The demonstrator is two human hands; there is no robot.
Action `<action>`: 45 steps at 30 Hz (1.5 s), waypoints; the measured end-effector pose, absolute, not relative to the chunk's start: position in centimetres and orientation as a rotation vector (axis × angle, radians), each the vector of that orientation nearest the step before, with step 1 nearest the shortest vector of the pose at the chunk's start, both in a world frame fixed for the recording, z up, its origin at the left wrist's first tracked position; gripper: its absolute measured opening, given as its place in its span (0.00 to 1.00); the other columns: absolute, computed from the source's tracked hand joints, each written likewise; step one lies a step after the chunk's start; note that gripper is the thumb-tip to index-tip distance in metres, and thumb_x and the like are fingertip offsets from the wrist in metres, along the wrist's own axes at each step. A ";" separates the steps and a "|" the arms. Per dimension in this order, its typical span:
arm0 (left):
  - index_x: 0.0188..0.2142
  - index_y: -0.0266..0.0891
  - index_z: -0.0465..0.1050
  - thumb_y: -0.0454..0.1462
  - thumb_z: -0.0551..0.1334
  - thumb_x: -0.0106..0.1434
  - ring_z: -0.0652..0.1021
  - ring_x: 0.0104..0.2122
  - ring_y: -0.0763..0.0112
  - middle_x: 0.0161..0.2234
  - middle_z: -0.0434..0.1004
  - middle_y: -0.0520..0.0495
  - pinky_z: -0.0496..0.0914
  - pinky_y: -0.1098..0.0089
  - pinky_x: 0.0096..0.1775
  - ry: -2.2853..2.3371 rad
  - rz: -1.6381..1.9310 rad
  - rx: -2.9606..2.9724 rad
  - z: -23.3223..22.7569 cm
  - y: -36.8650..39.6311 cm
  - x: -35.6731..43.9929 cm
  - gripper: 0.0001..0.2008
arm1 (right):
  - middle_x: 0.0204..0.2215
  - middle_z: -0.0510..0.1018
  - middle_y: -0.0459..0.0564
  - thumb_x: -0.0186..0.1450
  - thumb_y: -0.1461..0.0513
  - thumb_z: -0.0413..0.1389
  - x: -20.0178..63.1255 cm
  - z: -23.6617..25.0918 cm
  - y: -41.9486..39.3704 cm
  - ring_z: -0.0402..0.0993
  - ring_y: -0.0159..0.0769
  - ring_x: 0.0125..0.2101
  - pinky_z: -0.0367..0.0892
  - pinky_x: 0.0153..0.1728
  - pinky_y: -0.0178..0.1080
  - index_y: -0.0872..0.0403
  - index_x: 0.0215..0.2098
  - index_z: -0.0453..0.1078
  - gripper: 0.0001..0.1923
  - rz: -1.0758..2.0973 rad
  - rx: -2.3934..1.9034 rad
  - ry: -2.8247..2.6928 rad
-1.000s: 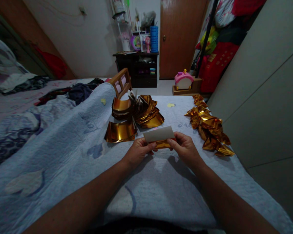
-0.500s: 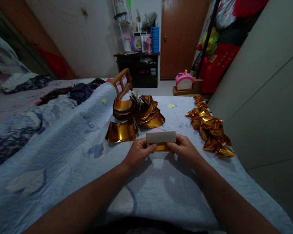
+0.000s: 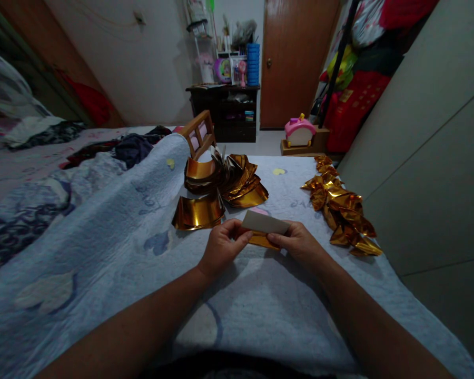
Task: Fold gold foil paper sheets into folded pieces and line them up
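A folded sheet point(image 3: 264, 227), gold on one face and pale on the other, is held just above the bed point(image 3: 114, 252), near the middle of the view. Its left end is pinched by the fingers of the left hand point(image 3: 221, 247), and its right end is gripped by the fingers of the right hand point(image 3: 298, 243). The pale face is turned up and tilted, with the gold face showing below it between the two hands. Both forearms are stretched out from the near edge over a pale blue quilt point(image 3: 260, 310).

Just beyond the sheet, a curved gold piece point(image 3: 197, 212) is stood on the quilt, and behind it a fanned stack point(image 3: 225, 179) of more curved gold sheets is seen. To the right, well apart from the hands, a row of folded gold shapes point(image 3: 342, 205) is laid along the edge of the bed, beside a grey cupboard point(image 3: 426, 131).

At the far left, dark clothes point(image 3: 130, 147) are heaped on the bed. A wooden chair back point(image 3: 197, 134) is seen past the far edge of the quilt. Farther off, a dark shelf unit point(image 3: 225, 108) is stood against the wall beside a brown door point(image 3: 296, 58), and a pink toy point(image 3: 299, 130) is set on the floor near red bags point(image 3: 355, 105).
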State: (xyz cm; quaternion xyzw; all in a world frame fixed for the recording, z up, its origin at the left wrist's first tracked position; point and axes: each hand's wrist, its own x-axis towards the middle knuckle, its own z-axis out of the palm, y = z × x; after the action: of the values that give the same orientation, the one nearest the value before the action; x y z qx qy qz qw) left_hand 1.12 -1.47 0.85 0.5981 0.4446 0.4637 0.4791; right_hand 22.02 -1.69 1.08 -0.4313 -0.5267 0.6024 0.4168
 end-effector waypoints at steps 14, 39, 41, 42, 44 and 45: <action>0.31 0.39 0.74 0.31 0.65 0.61 0.71 0.25 0.74 0.25 0.72 0.53 0.66 0.74 0.29 0.995 1.399 2.122 2.0 -2.5 1.0 0.04 | 0.30 0.82 0.50 0.55 0.55 0.67 22.1 0.0 -1.4 0.73 0.36 0.30 0.66 0.34 0.38 0.57 0.38 0.80 0.16 1.503 -1.061 -1.323; 0.32 0.39 0.74 0.34 0.62 0.65 0.72 0.30 0.73 0.29 0.71 0.52 0.66 0.72 0.34 1.082 1.334 1.906 1.7 -2.1 0.9 0.04 | 0.30 0.80 0.50 0.56 0.56 0.64 22.4 0.2 -1.3 0.71 0.36 0.30 0.65 0.33 0.38 0.57 0.38 0.80 0.15 1.408 -1.117 -1.363; 0.33 0.38 0.75 0.35 0.62 0.65 0.72 0.30 0.72 0.29 0.71 0.51 0.66 0.72 0.33 1.105 1.285 1.866 1.6 -1.9 0.9 0.05 | 0.30 0.80 0.50 0.56 0.56 0.64 22.4 0.2 -1.4 0.71 0.37 0.30 0.65 0.34 0.38 0.57 0.38 0.80 0.15 1.399 -1.139 -1.369; 0.33 0.38 0.75 0.36 0.62 0.65 0.72 0.29 0.72 0.29 0.72 0.51 0.66 0.72 0.33 1.115 1.259 1.842 1.6 -1.9 1.0 0.05 | 0.30 0.80 0.50 0.57 0.56 0.64 22.4 0.2 -1.4 0.71 0.37 0.30 0.65 0.34 0.38 0.57 0.38 0.80 0.15 1.390 -1.149 -1.374; 0.32 0.38 0.75 0.38 0.62 0.65 0.72 0.29 0.72 0.29 0.72 0.51 0.66 0.72 0.33 1.136 1.214 1.785 1.4 -1.7 1.0 0.07 | 0.29 0.80 0.50 0.56 0.55 0.64 22.4 0.2 -1.4 0.71 0.37 0.30 0.66 0.33 0.39 0.57 0.38 0.80 0.16 1.367 -1.169 -1.392; 0.32 0.37 0.75 0.39 0.63 0.65 0.72 0.29 0.72 0.29 0.73 0.51 0.66 0.72 0.33 1.147 1.195 1.756 1.4 -1.6 1.0 0.07 | 0.29 0.80 0.50 0.56 0.55 0.64 22.4 0.1 -1.4 0.71 0.37 0.30 0.66 0.33 0.39 0.57 0.38 0.80 0.16 1.355 -1.180 -1.402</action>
State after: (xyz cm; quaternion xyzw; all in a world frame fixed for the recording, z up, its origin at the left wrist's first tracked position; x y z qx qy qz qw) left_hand 0.97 -1.56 1.36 0.6798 0.4441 0.4626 0.3559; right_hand 22.42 -1.37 0.15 -0.4703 -0.5590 0.5400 0.4181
